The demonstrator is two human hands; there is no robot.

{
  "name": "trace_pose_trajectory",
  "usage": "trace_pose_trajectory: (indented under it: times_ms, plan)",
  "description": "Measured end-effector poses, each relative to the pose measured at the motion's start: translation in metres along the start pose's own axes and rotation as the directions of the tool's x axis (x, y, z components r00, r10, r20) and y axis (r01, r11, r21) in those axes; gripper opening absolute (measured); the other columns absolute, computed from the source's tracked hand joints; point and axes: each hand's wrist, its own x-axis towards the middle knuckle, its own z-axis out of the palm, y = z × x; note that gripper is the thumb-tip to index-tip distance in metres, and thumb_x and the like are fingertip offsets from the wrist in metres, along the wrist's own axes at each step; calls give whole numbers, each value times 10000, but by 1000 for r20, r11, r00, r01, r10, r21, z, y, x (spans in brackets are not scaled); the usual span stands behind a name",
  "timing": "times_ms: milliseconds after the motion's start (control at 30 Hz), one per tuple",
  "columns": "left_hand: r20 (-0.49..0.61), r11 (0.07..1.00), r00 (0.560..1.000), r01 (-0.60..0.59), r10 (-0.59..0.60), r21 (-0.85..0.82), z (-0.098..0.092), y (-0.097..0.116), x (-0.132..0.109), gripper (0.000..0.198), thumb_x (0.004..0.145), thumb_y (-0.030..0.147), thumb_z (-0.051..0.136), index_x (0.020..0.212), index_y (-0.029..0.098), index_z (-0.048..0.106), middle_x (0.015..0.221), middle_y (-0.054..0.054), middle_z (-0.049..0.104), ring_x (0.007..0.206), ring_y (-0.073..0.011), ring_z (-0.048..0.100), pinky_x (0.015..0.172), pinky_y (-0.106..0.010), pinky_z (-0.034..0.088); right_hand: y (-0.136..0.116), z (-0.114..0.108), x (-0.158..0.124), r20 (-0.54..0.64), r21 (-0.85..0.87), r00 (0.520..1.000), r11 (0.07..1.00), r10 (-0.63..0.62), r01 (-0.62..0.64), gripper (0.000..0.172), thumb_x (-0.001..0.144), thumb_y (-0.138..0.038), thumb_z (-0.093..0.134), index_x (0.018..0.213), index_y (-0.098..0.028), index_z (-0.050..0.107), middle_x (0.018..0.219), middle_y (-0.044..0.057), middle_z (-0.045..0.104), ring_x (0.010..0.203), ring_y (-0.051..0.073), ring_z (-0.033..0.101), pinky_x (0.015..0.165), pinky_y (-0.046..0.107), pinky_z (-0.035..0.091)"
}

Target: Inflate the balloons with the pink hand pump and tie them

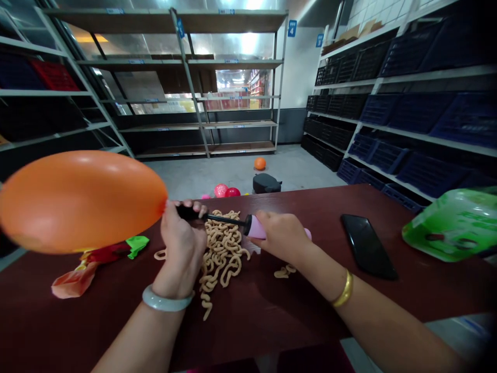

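Orange balloon (83,201), swollen to a long oval; just beside it, pink-and-black hand pump (247,225), rod (227,220) exposed, above the desk (248,321).

One pump (247,225), one phone (368,245) and two bracelets (168,302) show.

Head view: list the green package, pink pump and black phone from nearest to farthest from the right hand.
1. Pink pump: gripped in the right hand.
2. Black phone: lying to that hand's right.
3. Green package: farther right, past the phone.
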Motion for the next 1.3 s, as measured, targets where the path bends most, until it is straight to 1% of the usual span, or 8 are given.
trace_pose_trajectory:
  times_ms: [167,333,500,700,833,1000,1133,1300]
  plan:
    - [47,988,986,157,-157,0,11,-33,-41,168,849,240,604,775,191,461,698,9,510,609,-126,526,606,-264,455,-8,-3,0,23,60,1000,998,17,-19,417,833,-540,590,1056,-197,513,936,90,691,787,249,668,623,293,418]
    - [55,981,979,195,-195,-1,14,-41,-56,174,824,223,645,781,186,481,709,7,525,625,-124,537,633,-257,470,-15,-1,1,35,104,999,994,32,-35,406,829,-521,592,1061,-198,507,930,81,693,809,248,673,629,289,427]
    - [74,984,981,179,-180,22,10,-26,-33,152,841,208,615,775,188,480,709,1,514,603,-132,523,582,-267,451,-12,4,3,21,132,999,991,25,-27,452,830,-590,575,1066,-212,502,964,67,696,833,248,672,637,297,432]
    - [-2,999,1000,27,-27,24,-6,18,20,180,903,236,504,735,185,465,656,5,477,549,-129,494,507,-254,393,3,4,5,50,97,999,995,1,-6,460,830,-613,565,1066,-221,515,989,67,696,871,253,671,649,298,428]
    - [-52,1000,999,-13,13,-4,-9,22,27,210,918,217,454,712,181,447,638,7,467,523,-119,474,488,-243,368,8,4,4,36,60,999,998,-8,6,419,837,-571,572,1046,-212,518,989,74,692,863,245,669,642,292,414]
    - [8,999,999,40,-39,-23,2,-10,-6,192,884,261,564,746,189,453,670,10,485,553,-111,490,507,-226,379,4,7,2,7,43,1000,999,7,-7,409,824,-555,588,1040,-215,513,951,59,696,815,247,670,611,297,401]
    - [52,992,991,123,-123,-4,10,-37,-42,195,841,297,643,802,202,478,721,7,528,617,-123,534,610,-262,460,-5,12,2,6,65,1000,998,14,-15,398,808,-532,605,1035,-218,512,934,49,701,795,245,674,593,293,390]
    - [60,978,976,210,-209,-10,13,-47,-58,186,842,288,638,802,194,483,729,-1,533,628,-125,539,632,-272,477,-10,14,2,-15,98,1000,995,1,0,379,827,-548,578,1013,-224,516,930,40,702,786,240,677,583,291,381]
